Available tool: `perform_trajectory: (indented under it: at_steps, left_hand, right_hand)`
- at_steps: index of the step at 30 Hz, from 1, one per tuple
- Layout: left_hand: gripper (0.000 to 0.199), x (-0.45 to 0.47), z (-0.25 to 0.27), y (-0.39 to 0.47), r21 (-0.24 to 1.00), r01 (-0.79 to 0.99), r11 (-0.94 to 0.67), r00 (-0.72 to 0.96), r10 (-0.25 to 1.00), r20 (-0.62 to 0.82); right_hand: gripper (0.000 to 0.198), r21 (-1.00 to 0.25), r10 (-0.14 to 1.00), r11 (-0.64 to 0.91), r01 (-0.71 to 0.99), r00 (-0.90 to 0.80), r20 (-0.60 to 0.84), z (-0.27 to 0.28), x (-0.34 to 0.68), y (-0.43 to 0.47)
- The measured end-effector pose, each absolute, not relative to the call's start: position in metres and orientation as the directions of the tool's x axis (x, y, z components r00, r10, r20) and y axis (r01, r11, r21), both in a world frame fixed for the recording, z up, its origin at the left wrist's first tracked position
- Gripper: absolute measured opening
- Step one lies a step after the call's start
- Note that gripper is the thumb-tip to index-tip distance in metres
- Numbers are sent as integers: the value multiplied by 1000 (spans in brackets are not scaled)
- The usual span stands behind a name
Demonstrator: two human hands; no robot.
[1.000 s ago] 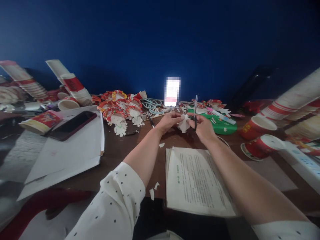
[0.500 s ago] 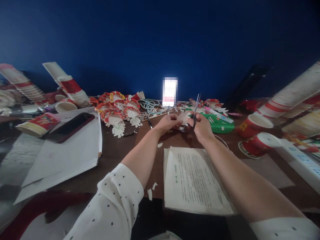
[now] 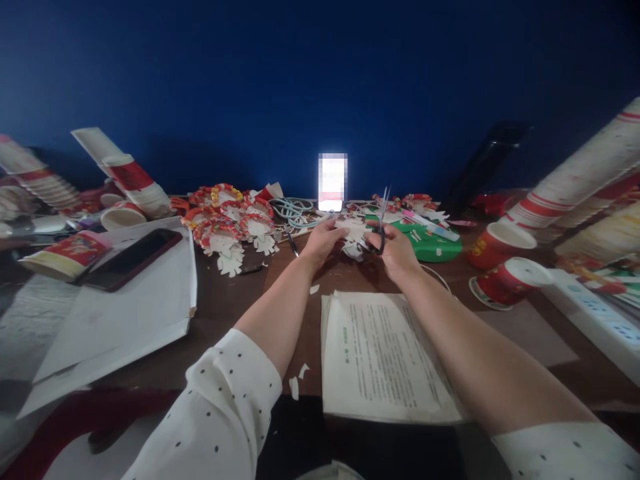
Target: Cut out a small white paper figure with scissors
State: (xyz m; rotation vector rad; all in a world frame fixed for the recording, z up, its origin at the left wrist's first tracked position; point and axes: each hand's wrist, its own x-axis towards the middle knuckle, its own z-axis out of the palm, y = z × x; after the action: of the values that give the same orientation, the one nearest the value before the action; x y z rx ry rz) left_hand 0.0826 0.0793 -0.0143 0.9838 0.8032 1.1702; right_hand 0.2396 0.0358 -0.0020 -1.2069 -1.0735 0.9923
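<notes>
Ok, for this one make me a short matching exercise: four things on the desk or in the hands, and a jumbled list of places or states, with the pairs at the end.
Things:
1. scissors
2. printed pages
3. white paper cutout
4. lit screen

Places or states:
A. pinched by the left hand
B. glowing, upright in front of the blue wall
C. held in the right hand
D. lying flat on the brown table

Pairs: 1-C, 2-D, 3-A, 4-B

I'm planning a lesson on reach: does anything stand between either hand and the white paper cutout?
Nothing visible does. The left hand holds the paper cutout, and the right hand is at its right edge, holding scissors that point upward.
</notes>
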Motion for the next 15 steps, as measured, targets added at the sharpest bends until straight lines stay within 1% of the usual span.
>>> perform_trajectory:
  at_steps: [2,5,8,11,13,15]
  left_hand:
    - [24,84,-13,78,914,-393,102,219,976,-14]
    - [28,89,-11,74,902,-420,101,222,975,-6]
    - [30,95,-14,70,918,-379,120,265,964,-16]
    - [27,98,-17,68,923,-364,127,249,968,-35]
    - [28,98,-19,70,899,-424,114,208,978,-26]
    - [28,95,-18,73,859,-503,95,156,988,-18]
  right_hand:
    - [50,-996,972,85,-25,222,77,-1,239,36]
    - [56,-994,969,56,-95,246,31,-1,235,35]
    - [59,-981,971,53,-188,239,7,-2,231,34]
    - [59,-962,978,54,-267,210,-4,-3,231,34]
    - [56,-957,985,38,-289,172,-13,-3,232,34]
    - [51,-965,995,-12,-263,91,-37,-2,233,33]
